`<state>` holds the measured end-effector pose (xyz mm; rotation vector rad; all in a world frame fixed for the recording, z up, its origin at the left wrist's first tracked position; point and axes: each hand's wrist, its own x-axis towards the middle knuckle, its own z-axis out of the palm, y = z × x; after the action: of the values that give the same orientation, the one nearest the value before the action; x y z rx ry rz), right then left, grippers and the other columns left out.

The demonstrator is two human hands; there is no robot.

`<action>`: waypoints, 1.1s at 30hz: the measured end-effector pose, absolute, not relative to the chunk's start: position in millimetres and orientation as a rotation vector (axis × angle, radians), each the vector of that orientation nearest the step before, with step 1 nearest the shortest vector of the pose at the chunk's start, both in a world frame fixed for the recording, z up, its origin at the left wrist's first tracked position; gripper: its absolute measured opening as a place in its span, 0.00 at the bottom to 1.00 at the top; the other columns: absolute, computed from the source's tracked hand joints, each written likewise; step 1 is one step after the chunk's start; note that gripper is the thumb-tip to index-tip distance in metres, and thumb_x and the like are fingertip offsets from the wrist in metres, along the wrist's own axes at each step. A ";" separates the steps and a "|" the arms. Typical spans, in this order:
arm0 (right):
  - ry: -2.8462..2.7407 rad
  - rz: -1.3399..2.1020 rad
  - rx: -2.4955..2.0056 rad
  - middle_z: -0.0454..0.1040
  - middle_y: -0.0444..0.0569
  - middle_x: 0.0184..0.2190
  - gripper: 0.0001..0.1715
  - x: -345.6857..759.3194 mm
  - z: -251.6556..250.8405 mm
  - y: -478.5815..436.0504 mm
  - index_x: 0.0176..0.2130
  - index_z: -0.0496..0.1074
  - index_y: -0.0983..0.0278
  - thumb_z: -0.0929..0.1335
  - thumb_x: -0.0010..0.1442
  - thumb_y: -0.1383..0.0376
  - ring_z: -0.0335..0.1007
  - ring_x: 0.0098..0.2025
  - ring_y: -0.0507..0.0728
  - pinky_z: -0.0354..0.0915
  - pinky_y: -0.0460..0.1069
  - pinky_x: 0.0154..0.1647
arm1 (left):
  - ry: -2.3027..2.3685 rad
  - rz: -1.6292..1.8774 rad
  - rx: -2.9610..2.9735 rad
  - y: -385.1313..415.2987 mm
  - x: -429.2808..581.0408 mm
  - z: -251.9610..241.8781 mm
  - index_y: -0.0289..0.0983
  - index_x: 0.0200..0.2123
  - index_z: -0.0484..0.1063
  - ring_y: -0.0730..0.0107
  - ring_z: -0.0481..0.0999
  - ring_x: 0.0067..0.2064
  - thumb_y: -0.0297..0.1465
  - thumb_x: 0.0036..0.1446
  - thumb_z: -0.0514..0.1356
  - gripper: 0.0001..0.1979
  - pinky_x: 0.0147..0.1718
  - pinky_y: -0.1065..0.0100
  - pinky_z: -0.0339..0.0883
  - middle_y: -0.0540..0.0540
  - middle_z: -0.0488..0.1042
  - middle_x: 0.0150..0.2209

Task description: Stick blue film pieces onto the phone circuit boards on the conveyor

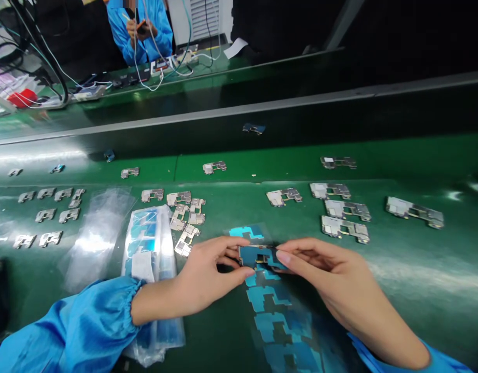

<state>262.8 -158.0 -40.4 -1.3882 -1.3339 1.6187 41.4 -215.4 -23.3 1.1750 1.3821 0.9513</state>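
Note:
A small circuit board with a dark blue face (248,256) is held level between my two hands, near the middle of the view. My left hand (208,274) pinches its left end between thumb and fingers. At its right end, the thumb and fingers of my right hand (328,269) grip the board. Beneath and in front of it lies a clear sheet with a column of blue cut film pieces (272,326). Left of my left hand, a plastic bag with blue film sheets (165,331) lies partly under my forearm.
Silvery circuit boards (345,229) lie in a group at right, with more (50,238) at left. Clear plastic film (101,228) lies left of the bag. Beyond a raised metal edge (208,113), a person in blue (161,36) holds something near cables.

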 end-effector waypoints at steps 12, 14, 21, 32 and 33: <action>-1.267 1.681 -1.399 0.83 0.51 0.30 0.20 266.3 -46.2 -158.2 0.34 0.85 0.59 0.82 0.47 0.48 0.77 0.32 0.57 0.74 0.48 0.33 | 1.373 0.971 1.122 -216.3 41.2 -24.0 0.41 0.52 0.81 0.62 0.84 0.40 0.33 0.52 0.72 0.22 0.42 0.64 0.83 0.44 0.83 0.40; -1.252 1.693 -1.390 0.82 0.51 0.30 0.20 264.8 -46.2 -156.6 0.33 0.85 0.60 0.82 0.47 0.49 0.77 0.31 0.57 0.74 0.48 0.33 | 1.376 0.959 1.119 -216.1 41.3 -25.7 0.41 0.52 0.81 0.63 0.84 0.39 0.34 0.52 0.72 0.22 0.42 0.64 0.83 0.45 0.83 0.39; -1.145 1.591 -1.193 0.77 0.45 0.27 0.18 265.0 -18.6 -147.0 0.41 0.83 0.61 0.80 0.51 0.56 0.71 0.29 0.52 0.68 0.47 0.31 | 1.413 0.985 1.016 -216.5 40.7 -29.2 0.38 0.45 0.80 0.64 0.85 0.35 0.33 0.48 0.73 0.19 0.36 0.68 0.82 0.46 0.84 0.33; -1.233 1.257 -0.940 0.72 0.35 0.25 0.76 304.3 65.0 -146.3 0.75 0.25 0.40 0.79 0.53 0.56 0.69 0.26 0.57 0.71 0.53 0.33 | 1.352 0.995 0.913 -205.2 31.7 -37.4 0.37 0.45 0.78 0.60 0.86 0.39 0.43 0.40 0.79 0.29 0.40 0.68 0.83 0.43 0.86 0.37; -1.229 1.247 -0.952 0.73 0.36 0.26 0.75 303.6 67.6 -146.3 0.76 0.29 0.41 0.79 0.53 0.55 0.70 0.27 0.57 0.71 0.54 0.34 | 1.352 0.998 0.915 -204.8 31.7 -36.4 0.37 0.44 0.78 0.60 0.86 0.39 0.43 0.39 0.79 0.30 0.40 0.68 0.83 0.43 0.86 0.37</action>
<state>303.6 -146.3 67.6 -0.9523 -1.2289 1.2471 31.7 -204.8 -36.4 0.9146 1.3518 0.9975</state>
